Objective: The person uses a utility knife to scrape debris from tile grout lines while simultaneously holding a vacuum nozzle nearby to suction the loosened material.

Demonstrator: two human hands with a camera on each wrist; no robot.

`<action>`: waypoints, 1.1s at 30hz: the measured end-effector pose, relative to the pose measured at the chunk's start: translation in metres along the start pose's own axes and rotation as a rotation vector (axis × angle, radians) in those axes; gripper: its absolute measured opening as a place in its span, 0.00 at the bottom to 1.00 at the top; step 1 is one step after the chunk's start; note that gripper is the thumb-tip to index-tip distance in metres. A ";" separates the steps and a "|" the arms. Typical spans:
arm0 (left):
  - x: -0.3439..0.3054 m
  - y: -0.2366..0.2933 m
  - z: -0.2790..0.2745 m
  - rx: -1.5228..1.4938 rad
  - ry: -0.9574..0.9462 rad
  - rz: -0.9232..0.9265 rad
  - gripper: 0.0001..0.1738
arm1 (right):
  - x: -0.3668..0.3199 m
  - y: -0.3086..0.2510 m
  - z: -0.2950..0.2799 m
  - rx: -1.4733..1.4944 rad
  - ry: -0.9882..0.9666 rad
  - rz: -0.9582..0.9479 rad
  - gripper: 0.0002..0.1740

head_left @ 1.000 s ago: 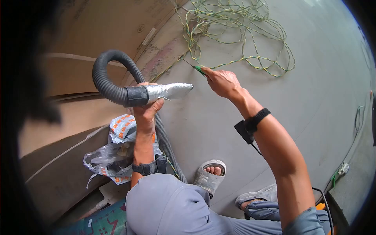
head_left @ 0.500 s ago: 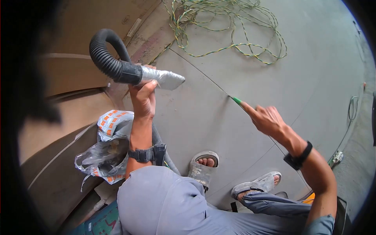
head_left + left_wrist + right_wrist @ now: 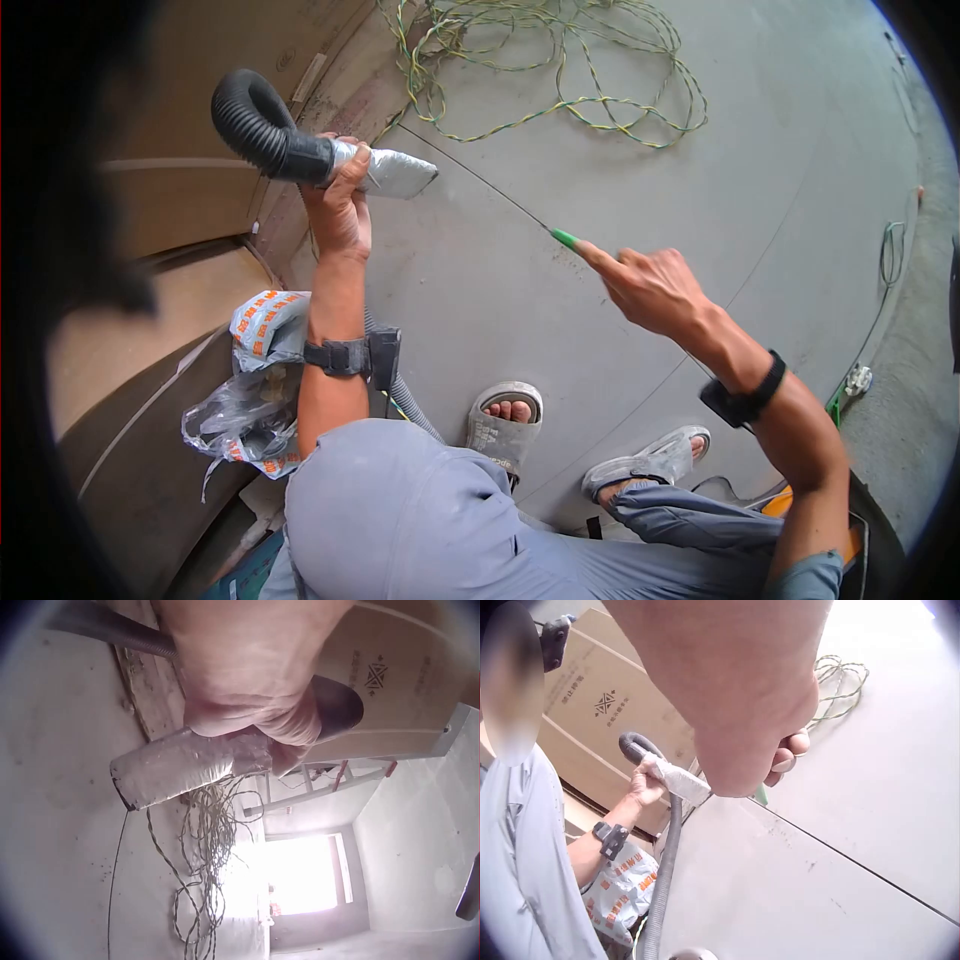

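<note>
My left hand (image 3: 340,210) grips a black ribbed hose (image 3: 250,125) where its silver-taped nozzle (image 3: 395,172) begins, and the nozzle mouth points across the grey board (image 3: 720,200). The left wrist view shows the same nozzle (image 3: 176,769) sticking out below my curled fingers (image 3: 247,712). My right hand (image 3: 650,290) pinches a thin green-tipped tool (image 3: 565,238), with the tip down on a thin scored line running across the board. In the right wrist view the green tool (image 3: 760,795) peeks out under my hand (image 3: 735,697).
A tangle of yellow-green wire (image 3: 540,60) lies on the far part of the board. A printed plastic bag (image 3: 255,390) sits at my left by brown cardboard boxes (image 3: 180,210). My sandalled feet (image 3: 505,425) stand on the board's near edge. A cable and plug (image 3: 855,380) lie at the right.
My right hand has drawn the green tool along the line, away from the wire tangle and toward me. My left hand keeps hold of the hose nozzle near the line's far end.
</note>
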State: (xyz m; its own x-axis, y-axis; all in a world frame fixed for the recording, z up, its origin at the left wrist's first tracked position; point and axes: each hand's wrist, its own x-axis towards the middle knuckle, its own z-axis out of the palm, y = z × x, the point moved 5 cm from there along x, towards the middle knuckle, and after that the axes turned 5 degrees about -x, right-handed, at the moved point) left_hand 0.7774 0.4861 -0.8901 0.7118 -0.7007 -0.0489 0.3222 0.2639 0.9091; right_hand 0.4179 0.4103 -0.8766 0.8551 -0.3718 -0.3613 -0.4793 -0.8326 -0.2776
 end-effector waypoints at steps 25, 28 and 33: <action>-0.007 -0.052 0.030 0.073 0.099 0.030 0.21 | -0.126 0.052 0.063 0.002 -0.141 0.015 0.37; -0.020 -0.057 0.037 0.024 0.121 0.011 0.22 | -0.120 0.047 0.056 0.008 -0.038 -0.029 0.38; 0.016 -0.048 0.023 0.089 0.088 0.049 0.28 | 0.007 0.012 0.047 0.050 0.209 -0.077 0.37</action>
State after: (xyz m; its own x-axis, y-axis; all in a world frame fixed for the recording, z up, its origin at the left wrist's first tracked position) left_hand 0.7594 0.4468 -0.9252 0.7788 -0.6262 -0.0361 0.2318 0.2337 0.9443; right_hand 0.4089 0.4166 -0.9242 0.9094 -0.3892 -0.1469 -0.4159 -0.8423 -0.3428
